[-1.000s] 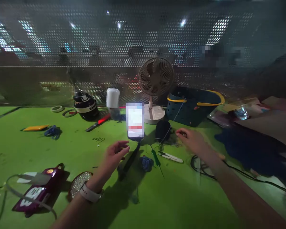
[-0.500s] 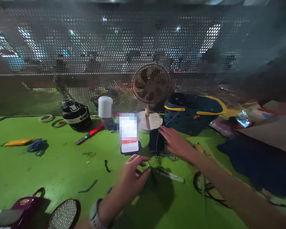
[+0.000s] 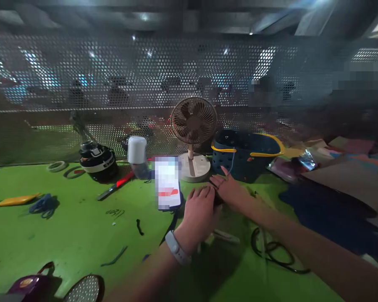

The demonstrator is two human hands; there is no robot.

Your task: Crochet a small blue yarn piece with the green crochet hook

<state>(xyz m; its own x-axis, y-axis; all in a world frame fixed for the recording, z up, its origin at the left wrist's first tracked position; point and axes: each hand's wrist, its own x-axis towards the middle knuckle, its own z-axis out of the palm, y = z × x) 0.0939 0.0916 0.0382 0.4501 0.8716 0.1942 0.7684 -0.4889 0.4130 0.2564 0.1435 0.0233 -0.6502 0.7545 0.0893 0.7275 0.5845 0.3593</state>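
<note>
My left hand [image 3: 199,212], with a pale watch [image 3: 176,246] on its wrist, lies back up with its fingers bent over a small dark piece [image 3: 219,198]. What its fingertips pinch is hidden. Against the other side of that piece is my right hand [image 3: 231,192], fingers curled and one finger raised. A thin blue cord [image 3: 233,159] runs up from the right hand across the front of the basket. Beneath the hands lies a slim whitish tool [image 3: 227,237], partly covered. A dark strap [image 3: 171,224] shows beside my left hand.
Behind the hands stand a lit phone [image 3: 168,184], a fan [image 3: 193,126], a white-capped bottle [image 3: 137,150] and a dark blue basket [image 3: 248,157]. Left are a red-handled knife [image 3: 116,186] and a black jar [image 3: 97,163]. Right lie black cable loops [image 3: 279,253] and dark cloth [image 3: 327,214].
My left hand has moved up and right from the thin metal pin onto the dark piece. The right hand has come down beside it, its fingers more curled. The view has tilted up slightly.
</note>
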